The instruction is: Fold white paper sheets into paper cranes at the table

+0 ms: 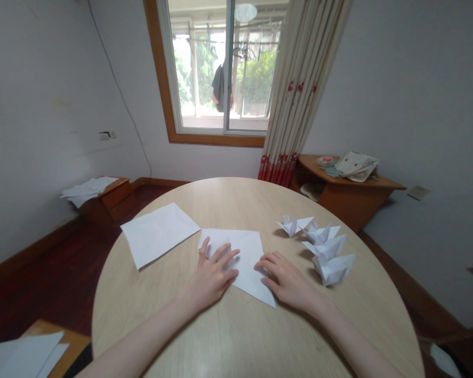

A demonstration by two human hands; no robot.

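A white sheet of paper (246, 257), folded into an angular shape, lies on the round wooden table (236, 325) in front of me. My left hand (213, 273) rests flat on its left part with the fingers spread. My right hand (286, 278) lies on its right edge, fingers stretched forward and pressing the paper down. Neither hand grips anything.
A flat white sheet (157, 233) lies to the left on the table. Several folded paper figures (323, 247) stand in a row to the right. More paper (19, 357) sits on a stool at the lower left. Low wooden cabinets stand by both walls.
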